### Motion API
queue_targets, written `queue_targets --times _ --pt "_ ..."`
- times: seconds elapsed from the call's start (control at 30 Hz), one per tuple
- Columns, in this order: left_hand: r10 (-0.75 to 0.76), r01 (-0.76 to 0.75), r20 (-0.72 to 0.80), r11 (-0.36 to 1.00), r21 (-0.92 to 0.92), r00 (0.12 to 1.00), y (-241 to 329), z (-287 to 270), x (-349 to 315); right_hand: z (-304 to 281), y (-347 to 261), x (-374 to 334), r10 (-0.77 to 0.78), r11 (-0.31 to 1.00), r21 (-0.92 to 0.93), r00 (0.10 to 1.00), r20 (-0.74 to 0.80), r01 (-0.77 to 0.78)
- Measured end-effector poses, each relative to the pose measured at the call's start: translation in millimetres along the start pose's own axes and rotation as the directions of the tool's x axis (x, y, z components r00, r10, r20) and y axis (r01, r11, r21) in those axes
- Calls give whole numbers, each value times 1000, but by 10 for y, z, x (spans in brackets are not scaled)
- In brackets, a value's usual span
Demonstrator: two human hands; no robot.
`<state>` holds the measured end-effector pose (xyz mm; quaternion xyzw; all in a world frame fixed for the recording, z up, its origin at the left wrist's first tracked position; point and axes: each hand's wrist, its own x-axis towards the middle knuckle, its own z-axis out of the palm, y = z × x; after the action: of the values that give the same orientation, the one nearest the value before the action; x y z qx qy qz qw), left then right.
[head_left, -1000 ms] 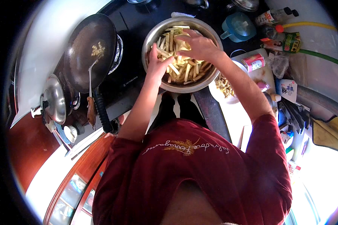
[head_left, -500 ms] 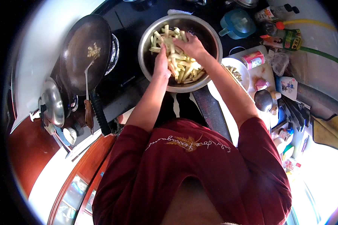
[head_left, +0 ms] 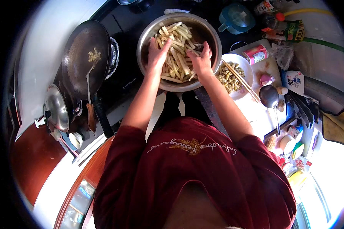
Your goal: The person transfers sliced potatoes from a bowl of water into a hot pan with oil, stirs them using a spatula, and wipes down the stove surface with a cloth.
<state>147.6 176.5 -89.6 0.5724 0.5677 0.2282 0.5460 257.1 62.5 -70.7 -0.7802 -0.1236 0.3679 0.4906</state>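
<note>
A wide steel bowl holds a heap of pale cut vegetable strips; I cannot tell which vegetable. Both my hands reach into it. My left hand rests against the left side of the heap, thumb and fingers apart. On the right side, my right hand touches the strips with its fingers spread. Neither hand closes around any strips, though some fingertips are partly hidden among them.
At left a dark wok holds small pale pieces and a spatula. A metal lid lies nearer me. Right of the bowl are a plate of greenish-brown food with chopsticks, a pink can, a ladle and a teal-lidded container.
My hands have moved apart from the top of the heap to its two sides. The strips have shifted and lie spread in the bowl, and the plate with chopsticks shows more fully.
</note>
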Motion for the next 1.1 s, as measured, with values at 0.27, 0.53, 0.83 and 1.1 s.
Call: queue_targets --times 0.27,0.53,0.83,1.1 --pt "-335 493 361 594 -636 870 -111 157 90 146 -146 104 180 772 521 911 370 -365" --pt "-182 239 160 827 -509 970 85 -199 -69 45 -632 -46 -174 871 -310 830 529 380" --pt "48 -35 101 991 -129 994 -142 171 -450 264 -432 1077 -316 260 -568 625 714 781" --pt "-183 170 0 916 -363 983 -22 380 -259 151 -145 947 89 916 -386 887 452 106"
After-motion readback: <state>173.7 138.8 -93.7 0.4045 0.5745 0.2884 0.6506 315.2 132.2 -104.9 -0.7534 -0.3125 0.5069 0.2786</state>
